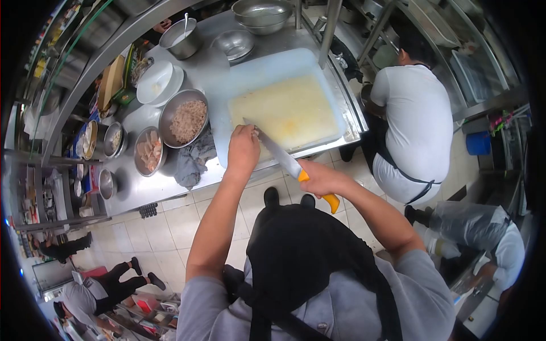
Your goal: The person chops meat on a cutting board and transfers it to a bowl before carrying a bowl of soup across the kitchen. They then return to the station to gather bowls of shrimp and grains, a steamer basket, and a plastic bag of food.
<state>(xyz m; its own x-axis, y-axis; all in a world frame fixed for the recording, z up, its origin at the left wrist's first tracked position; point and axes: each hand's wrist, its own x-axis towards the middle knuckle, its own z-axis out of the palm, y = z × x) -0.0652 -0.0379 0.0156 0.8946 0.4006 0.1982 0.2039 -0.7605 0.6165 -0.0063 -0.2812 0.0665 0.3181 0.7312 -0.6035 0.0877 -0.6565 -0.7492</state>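
In my right hand (pixel 321 179) is a knife (pixel 278 152) with a yellow handle, its blade pointing up and left across the near edge of a cutting board (pixel 284 111). Beside the blade, close to its tip, my left hand (pixel 244 149) has its fingers curled at the board's near left corner. A small pale bit shows between those fingers and the blade, too small to name. Left of the board stands a metal bowl of chopped pinkish meat (pixel 189 121). A smaller bowl next to it holds larger pale meat pieces (pixel 150 151).
A crumpled grey cloth (pixel 193 162) lies by the bowls. White plates (pixel 156 82), a metal pot with a spoon (pixel 179 40) and metal bowls (pixel 261 14) stand farther back. A person in a white shirt (pixel 415 108) bends at the right; other people are lower right and lower left.
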